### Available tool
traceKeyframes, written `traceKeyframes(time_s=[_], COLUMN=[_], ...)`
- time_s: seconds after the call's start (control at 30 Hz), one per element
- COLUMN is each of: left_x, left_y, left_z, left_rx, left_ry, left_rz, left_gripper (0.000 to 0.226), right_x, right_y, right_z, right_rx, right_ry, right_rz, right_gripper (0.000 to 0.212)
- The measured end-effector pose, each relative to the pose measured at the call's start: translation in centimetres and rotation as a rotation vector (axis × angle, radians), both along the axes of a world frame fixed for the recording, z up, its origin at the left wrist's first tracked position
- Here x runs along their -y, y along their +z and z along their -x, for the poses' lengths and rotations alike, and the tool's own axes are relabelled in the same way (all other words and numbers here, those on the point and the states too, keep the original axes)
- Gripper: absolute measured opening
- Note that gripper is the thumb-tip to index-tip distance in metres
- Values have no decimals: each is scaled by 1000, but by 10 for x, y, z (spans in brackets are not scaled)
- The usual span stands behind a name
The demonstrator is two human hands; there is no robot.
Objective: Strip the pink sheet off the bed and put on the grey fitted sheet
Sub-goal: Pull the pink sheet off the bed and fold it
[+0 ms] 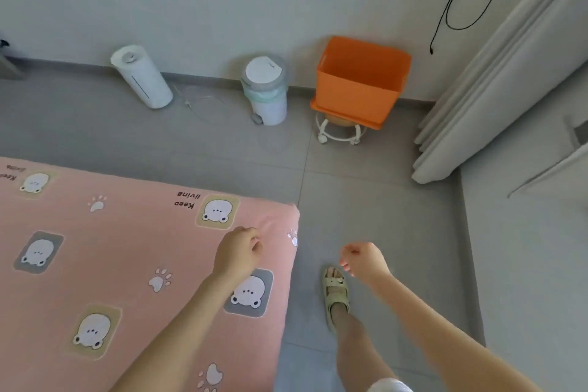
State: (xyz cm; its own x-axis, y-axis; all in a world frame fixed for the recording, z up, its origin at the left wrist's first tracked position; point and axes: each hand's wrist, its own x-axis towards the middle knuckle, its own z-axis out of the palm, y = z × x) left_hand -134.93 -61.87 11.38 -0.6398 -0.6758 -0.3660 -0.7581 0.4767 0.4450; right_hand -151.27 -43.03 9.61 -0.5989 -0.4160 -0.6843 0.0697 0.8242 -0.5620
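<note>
Near corner of pink sheet, left hand fingers pinch fabric (creased); right hand loosely curled, empty, over floor.

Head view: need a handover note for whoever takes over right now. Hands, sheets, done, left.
Left hand: over the pink sheet beside the bed corner, fingers curled at the fabric; cannot tell whether it pinches it.
Right hand: above the floor off the bed's edge, fingers loosely curled, holding nothing.
Pink sheet is on the mattress, corner covered.
Grey fitted sheet: not in view.
Done: nothing visible. Left: strip pink, fit grey.
</note>
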Motion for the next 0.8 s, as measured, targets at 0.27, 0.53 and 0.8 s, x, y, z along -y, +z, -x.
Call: traceKeyframes(time_s=[0.27, 0.53, 0.8], left_x=[93, 142, 155], left_y=[-129, -212, -233], left_z=[109, 163, 175], left_rx=[155, 326, 571], left_ry=[35, -98, -381], left_rz=[-7, -5, -360], left_gripper=[37, 56, 40], right_x=[138, 211, 181], right_y=[-133, -226, -179], right_z=[85, 89, 44], right_rx=[193, 429, -31], right_ry=[132, -8, 86], right_rz=[-140, -222, 59], right_gripper=[32, 39, 52])
